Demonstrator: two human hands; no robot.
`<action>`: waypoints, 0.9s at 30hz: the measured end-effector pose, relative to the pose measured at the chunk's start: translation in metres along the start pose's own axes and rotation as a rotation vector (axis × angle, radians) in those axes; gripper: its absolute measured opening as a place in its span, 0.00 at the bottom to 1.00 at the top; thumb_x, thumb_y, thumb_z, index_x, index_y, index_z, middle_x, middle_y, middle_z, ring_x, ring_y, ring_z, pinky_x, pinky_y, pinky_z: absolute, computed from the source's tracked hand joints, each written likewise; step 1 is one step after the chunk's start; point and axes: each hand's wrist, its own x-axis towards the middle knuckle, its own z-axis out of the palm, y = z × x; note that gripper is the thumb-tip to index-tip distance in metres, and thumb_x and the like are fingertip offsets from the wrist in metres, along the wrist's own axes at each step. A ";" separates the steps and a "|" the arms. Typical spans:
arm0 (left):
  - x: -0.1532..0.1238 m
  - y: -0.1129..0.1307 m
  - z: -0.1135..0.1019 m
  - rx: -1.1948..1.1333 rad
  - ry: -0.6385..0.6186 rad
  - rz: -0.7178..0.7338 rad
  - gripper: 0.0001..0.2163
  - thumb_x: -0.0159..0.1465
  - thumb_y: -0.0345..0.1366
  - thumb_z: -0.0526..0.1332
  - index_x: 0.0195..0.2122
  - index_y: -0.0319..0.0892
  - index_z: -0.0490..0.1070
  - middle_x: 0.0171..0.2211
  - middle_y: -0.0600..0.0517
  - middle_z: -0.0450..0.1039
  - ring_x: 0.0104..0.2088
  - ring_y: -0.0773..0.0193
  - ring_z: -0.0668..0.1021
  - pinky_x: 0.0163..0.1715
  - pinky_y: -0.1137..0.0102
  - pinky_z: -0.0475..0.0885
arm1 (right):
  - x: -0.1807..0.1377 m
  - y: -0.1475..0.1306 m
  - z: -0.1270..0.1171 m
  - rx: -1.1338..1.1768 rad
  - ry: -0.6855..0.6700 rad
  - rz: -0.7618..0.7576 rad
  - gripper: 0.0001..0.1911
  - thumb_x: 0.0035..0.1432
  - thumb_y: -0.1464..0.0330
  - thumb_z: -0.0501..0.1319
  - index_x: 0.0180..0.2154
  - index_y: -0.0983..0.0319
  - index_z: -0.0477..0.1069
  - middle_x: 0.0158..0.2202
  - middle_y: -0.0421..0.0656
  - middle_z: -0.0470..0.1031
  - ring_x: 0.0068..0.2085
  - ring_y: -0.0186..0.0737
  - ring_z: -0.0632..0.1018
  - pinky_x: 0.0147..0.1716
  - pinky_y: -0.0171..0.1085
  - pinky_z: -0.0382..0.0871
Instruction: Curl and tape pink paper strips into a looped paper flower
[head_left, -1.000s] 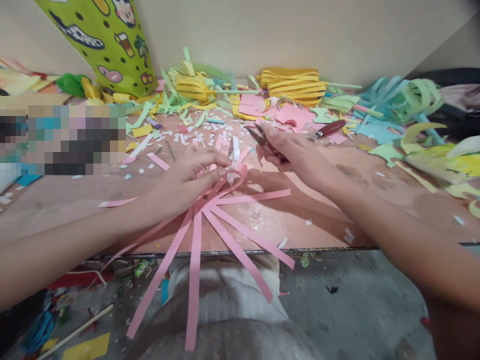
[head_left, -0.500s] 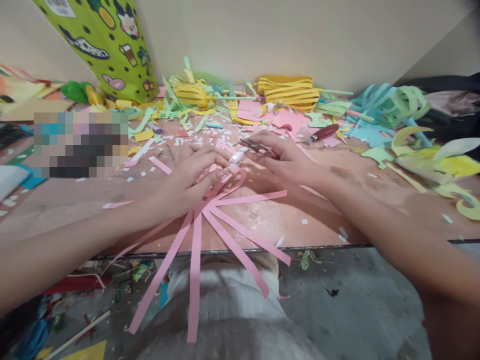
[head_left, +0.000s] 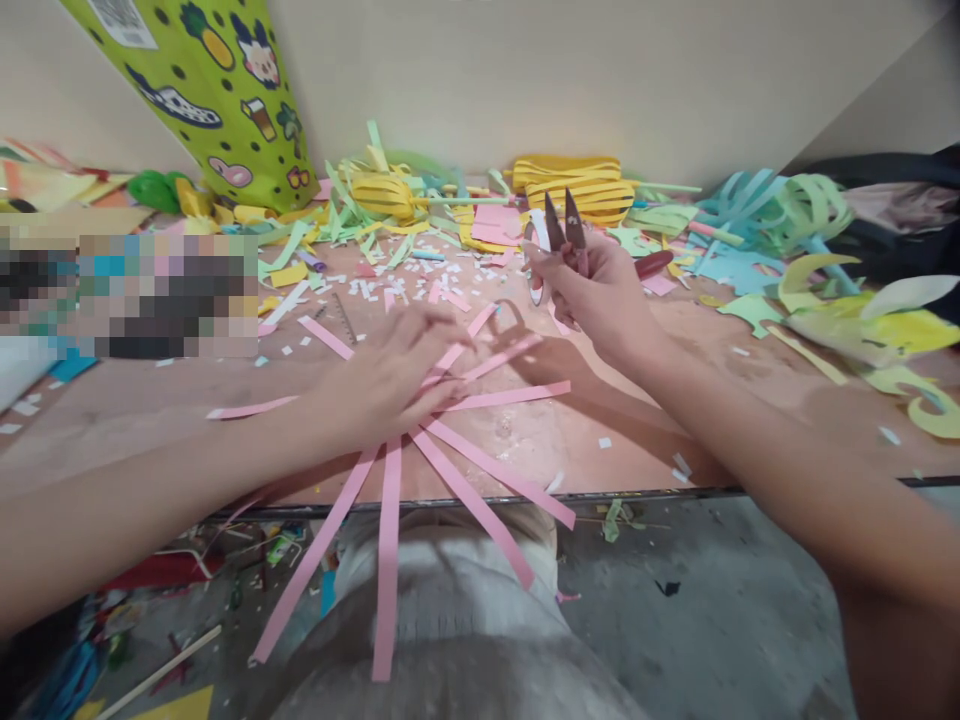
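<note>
The near strip of the table (head_left: 637, 420), between the right forearm and the front edge, is open except for small white scraps. The pink strips (head_left: 480, 400) fan across the centre under the left hand (head_left: 397, 375). Paper clutter (head_left: 420, 200) lines the back wall. A green bag (head_left: 217, 90) blocks the rear left corner.

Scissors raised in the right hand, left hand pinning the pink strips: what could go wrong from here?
1. The scissors point up with blades slightly apart in the right hand, beside a tape roll in the same grip; the roll may slip.
2. Only the left hand pins the pink strips; lifting it could let the fan shift.
3. Several strips hang over the table edge and may snag.
</note>
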 end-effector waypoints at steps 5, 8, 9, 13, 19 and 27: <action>0.004 -0.004 0.008 -0.116 -0.182 0.030 0.19 0.71 0.52 0.57 0.48 0.41 0.71 0.50 0.45 0.72 0.51 0.51 0.69 0.54 0.57 0.64 | -0.002 -0.005 0.001 0.046 -0.006 0.021 0.15 0.65 0.60 0.62 0.29 0.57 0.62 0.27 0.38 0.65 0.23 0.31 0.57 0.22 0.37 0.50; 0.005 -0.004 0.008 -0.167 -0.184 0.006 0.17 0.71 0.52 0.59 0.42 0.41 0.72 0.45 0.47 0.72 0.47 0.53 0.69 0.51 0.60 0.63 | -0.001 -0.003 0.001 0.033 -0.009 0.000 0.16 0.65 0.59 0.63 0.29 0.57 0.61 0.26 0.38 0.66 0.23 0.32 0.58 0.22 0.37 0.52; 0.005 -0.004 0.007 -0.170 -0.184 0.003 0.17 0.71 0.52 0.59 0.41 0.41 0.72 0.44 0.47 0.72 0.46 0.53 0.69 0.50 0.60 0.63 | -0.001 -0.003 0.001 0.022 -0.006 -0.007 0.17 0.65 0.58 0.63 0.29 0.57 0.61 0.26 0.38 0.66 0.24 0.32 0.59 0.23 0.37 0.53; 0.005 -0.005 0.007 -0.157 -0.196 0.005 0.16 0.72 0.49 0.57 0.38 0.40 0.71 0.41 0.47 0.71 0.45 0.54 0.70 0.48 0.61 0.63 | 0.001 0.000 0.001 0.001 0.003 -0.007 0.17 0.64 0.56 0.63 0.30 0.57 0.60 0.27 0.38 0.68 0.24 0.32 0.61 0.23 0.36 0.56; 0.005 -0.005 0.006 -0.154 -0.216 0.016 0.11 0.72 0.42 0.55 0.36 0.41 0.67 0.39 0.47 0.70 0.43 0.54 0.71 0.45 0.61 0.65 | 0.002 0.002 0.001 0.001 -0.008 0.010 0.17 0.63 0.53 0.64 0.32 0.56 0.61 0.28 0.40 0.72 0.25 0.32 0.64 0.21 0.35 0.56; 0.008 -0.002 0.002 -0.761 -0.068 -0.365 0.09 0.69 0.39 0.58 0.45 0.44 0.61 0.38 0.52 0.72 0.37 0.61 0.76 0.37 0.65 0.71 | 0.000 0.009 -0.001 -0.123 -0.083 0.010 0.12 0.66 0.64 0.61 0.33 0.57 0.59 0.22 0.36 0.69 0.23 0.32 0.63 0.25 0.37 0.53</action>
